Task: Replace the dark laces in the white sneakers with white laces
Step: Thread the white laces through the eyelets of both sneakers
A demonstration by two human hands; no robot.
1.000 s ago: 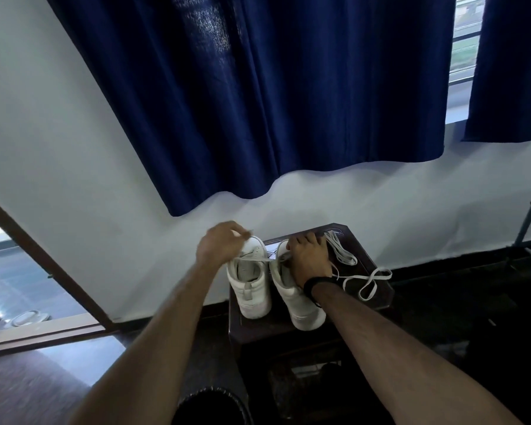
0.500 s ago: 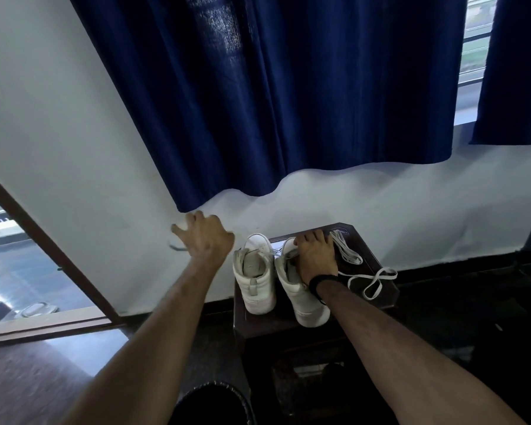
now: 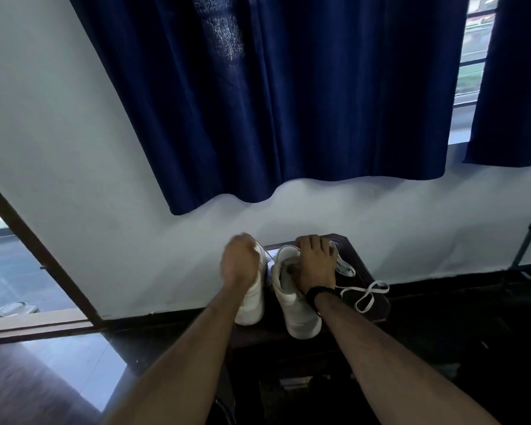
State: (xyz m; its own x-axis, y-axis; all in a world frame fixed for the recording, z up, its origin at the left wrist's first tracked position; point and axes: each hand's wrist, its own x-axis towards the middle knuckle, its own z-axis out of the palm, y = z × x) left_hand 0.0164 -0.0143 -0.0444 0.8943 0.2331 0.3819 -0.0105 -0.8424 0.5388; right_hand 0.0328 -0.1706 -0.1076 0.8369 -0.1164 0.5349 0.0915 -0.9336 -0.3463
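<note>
Left hand (image 3: pixel 239 265) is pinching a thin white lace (image 3: pixel 269 256) above the left sneaker (image 3: pixel 253 305); right hand (image 3: pixel 314 268) is gripping the right sneaker (image 3: pixel 292 305), both on the worktop (image 3: pixel 377 302). Judgement: keep bracing the shoe and pull the lace taut and straight. Spare lace (image 3: pixel 365 294) is lying beside it.

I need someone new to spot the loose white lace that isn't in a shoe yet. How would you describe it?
Below the blue curtain stands a small dark table carrying two white sneakers. To the right of the right hand, the loose white lace lies flat on the tabletop, looping toward its right edge. Unlike the thin lace at the left hand, nothing holds it.
</note>
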